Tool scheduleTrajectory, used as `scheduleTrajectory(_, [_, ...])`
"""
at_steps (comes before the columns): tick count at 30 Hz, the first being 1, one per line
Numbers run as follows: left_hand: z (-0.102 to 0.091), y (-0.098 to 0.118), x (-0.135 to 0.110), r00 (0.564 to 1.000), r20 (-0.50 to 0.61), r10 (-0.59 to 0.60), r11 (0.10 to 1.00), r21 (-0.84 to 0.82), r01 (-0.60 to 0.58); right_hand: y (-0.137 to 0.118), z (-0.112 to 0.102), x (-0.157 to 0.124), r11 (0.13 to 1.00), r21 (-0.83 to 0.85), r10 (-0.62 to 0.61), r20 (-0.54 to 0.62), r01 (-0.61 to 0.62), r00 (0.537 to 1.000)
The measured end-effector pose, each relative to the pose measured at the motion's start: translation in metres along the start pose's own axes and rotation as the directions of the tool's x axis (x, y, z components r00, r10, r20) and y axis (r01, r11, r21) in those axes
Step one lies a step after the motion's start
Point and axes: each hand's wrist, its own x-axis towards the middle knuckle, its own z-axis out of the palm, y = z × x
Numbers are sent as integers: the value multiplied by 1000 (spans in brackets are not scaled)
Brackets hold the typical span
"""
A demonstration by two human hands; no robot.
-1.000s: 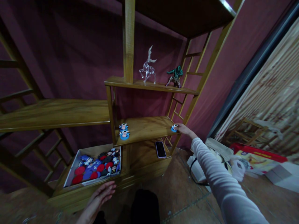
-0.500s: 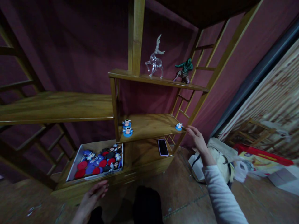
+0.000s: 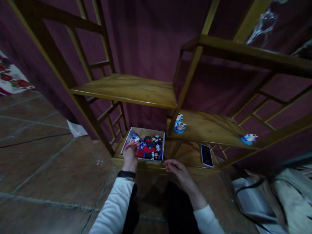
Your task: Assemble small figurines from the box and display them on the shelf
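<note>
A shallow white cardboard box (image 3: 164, 146) holds small cartoon figurines (image 3: 152, 148) on red, black and blue round bases. My left hand (image 3: 131, 153) hovers over the box's left side, fingers loosely bent and apart, nothing visibly held. Just off the front right corner of the box is my right hand (image 3: 176, 169), fingers loosely extended to the left and holding nothing visible. On the low shelf to the right, a figurine on a blue base (image 3: 179, 127) stands at the left end in front of a similar one (image 3: 179, 117). A third blue-based figurine (image 3: 248, 139) stands at the right end.
The wooden shelf unit (image 3: 131, 87) has stepped levels and upright posts. A phone (image 3: 207, 155) lies on the bottom board. A clear ornament (image 3: 263, 27) is on the upper right shelf. Bags (image 3: 258, 198) rest on the floor at right.
My right hand has left the figurine at the shelf's right end and moved left toward the box. My left hand has risen over the box. The view has swung left.
</note>
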Motion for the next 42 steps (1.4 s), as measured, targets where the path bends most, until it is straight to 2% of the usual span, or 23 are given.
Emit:
scheduleTrajectory(3, [-7,6,20,997,-76,5,997,-76,-11,14,19,50,986,-157,-53,24,56,998])
scheduleTrajectory(5, [-13,12,31,991,-127,-45,994,-109,32,27,28,80,940,-323,-110,14,109,994])
scheduleTrajectory(8, [-16,27,44,978,-93,-188,968,-189,168,41,41,118,812,-564,-171,18,151,985])
scheduleTrajectory(10, [-14,38,50,978,-46,-203,953,-240,186,45,50,137,706,-683,-201,62,188,978])
scheduleTrajectory(13, [-11,51,56,983,-34,-183,943,-288,166,46,64,159,518,-794,-243,221,319,944])
scheduleTrajectory(16, [-12,57,58,962,-26,-272,913,-324,249,50,73,172,377,-830,-216,354,412,910])
scheduleTrajectory(20, [-17,61,62,941,13,-337,876,-362,319,56,70,179,296,-876,-186,338,381,923])
scheduleTrajectory(25, [-23,68,68,951,39,-307,873,-387,298,59,56,184,279,-912,-247,235,301,940])
scheduleTrajectory(29, [-24,69,69,946,47,-320,872,-377,313,63,45,185,337,-919,-284,107,204,953])
scheduleTrajectory(33, [-24,70,69,945,49,-323,875,-366,317,68,38,183,393,-915,-266,-15,94,964])
scheduleTrajectory(39, [-23,65,72,945,59,-321,889,-324,322,72,43,180,390,-913,-165,56,117,985])
scheduleTrajectory(40, [-22,64,71,944,61,-323,890,-321,325,72,45,181,419,-901,-169,50,118,984])
scheduleTrajectory(42, [-21,62,71,943,62,-327,891,-312,329,72,50,185,544,-830,-181,23,120,983])
